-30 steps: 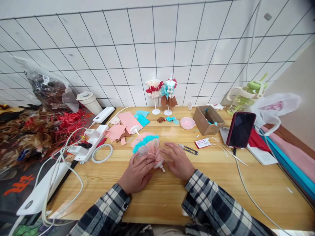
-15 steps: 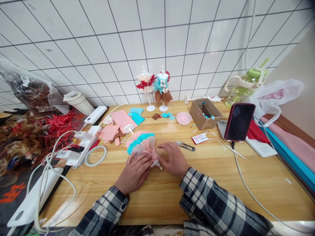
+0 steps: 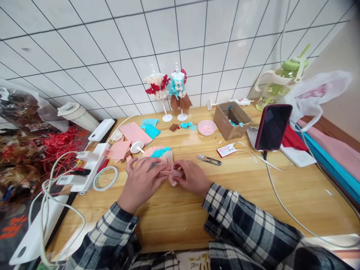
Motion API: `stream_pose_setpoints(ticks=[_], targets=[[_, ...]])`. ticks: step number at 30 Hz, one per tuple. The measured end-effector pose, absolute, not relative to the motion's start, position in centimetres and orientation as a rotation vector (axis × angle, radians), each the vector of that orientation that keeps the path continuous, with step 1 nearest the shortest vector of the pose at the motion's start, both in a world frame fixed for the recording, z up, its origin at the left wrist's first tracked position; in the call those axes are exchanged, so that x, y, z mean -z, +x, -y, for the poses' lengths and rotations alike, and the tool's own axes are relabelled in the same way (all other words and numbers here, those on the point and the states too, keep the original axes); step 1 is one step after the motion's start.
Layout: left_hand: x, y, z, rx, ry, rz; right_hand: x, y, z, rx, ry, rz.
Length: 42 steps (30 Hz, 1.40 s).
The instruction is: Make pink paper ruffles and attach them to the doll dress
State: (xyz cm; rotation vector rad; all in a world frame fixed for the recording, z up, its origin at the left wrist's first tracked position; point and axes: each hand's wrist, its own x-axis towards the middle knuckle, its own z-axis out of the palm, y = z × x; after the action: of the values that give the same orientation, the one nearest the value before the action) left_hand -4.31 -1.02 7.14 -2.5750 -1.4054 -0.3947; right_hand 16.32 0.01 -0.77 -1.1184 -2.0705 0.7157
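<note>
A small white mannequin lies on the table in a ruffled crepe paper dress (image 3: 167, 160) of pink, bright blue and cream layers; its round stand base (image 3: 137, 147) points to the far left. My left hand (image 3: 142, 180) is bent over the dress, thumb and fingertips closed on its pink paper near the waist. From the other side my right hand (image 3: 194, 177) pinches the pink bodice paper. Much of the mannequin's body is hidden under my fingers. Thread snips (image 3: 209, 160) lie to the right of my right hand.
Two dressed mannequins (image 3: 162, 92) stand by the tiled wall. Behind the dress are pink paper sheets (image 3: 135, 132), a pink bowl (image 3: 206, 127) and a cardboard box (image 3: 233, 122). Left are a tape roll (image 3: 105, 178) and a power strip (image 3: 89, 167); right, a phone (image 3: 273, 127) with its cable.
My left hand has lifted from lying flat on the dress into a pinch. My right fingers have closed on the bodice. The whole view has shifted slightly.
</note>
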Motion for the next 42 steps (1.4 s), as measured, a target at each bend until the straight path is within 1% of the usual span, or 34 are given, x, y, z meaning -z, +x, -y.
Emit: stream_pose_setpoints(ticks=[4,13,20,29,32,35,38,42], targets=[[-8.3,-4.1,0.0,0.23,-2.64,1.223,0.6,16.5,0.1,-0.705,-1.118,2.09],[-8.1,-4.1,-0.9,0.19,-2.699,1.122,0.7,16.6,0.1,-0.734,-1.093,2.097],[-9.0,-3.4,1.0,0.283,-2.691,1.014,0.1,16.9,0.4,-0.661,-0.986,2.086],[-7.5,-5.4,1.3,0.427,-2.783,1.189,0.7,16.8,0.5,-0.629,-0.93,2.066],[-8.6,-5.4,-0.1,0.319,-2.715,1.191,0.8,16.7,0.5,-0.638,-0.894,2.077],[-10.2,-4.4,-1.5,0.129,-2.649,1.251,0.9,16.6,0.4,-0.652,-0.924,2.033],[-11.3,-3.3,-2.4,-0.035,-2.729,1.211,1.1,16.6,0.2,-0.669,-0.94,2.032],[-11.5,-2.5,-3.0,-0.108,-2.837,1.102,1.3,16.7,0.0,-0.675,-0.885,2.074]])
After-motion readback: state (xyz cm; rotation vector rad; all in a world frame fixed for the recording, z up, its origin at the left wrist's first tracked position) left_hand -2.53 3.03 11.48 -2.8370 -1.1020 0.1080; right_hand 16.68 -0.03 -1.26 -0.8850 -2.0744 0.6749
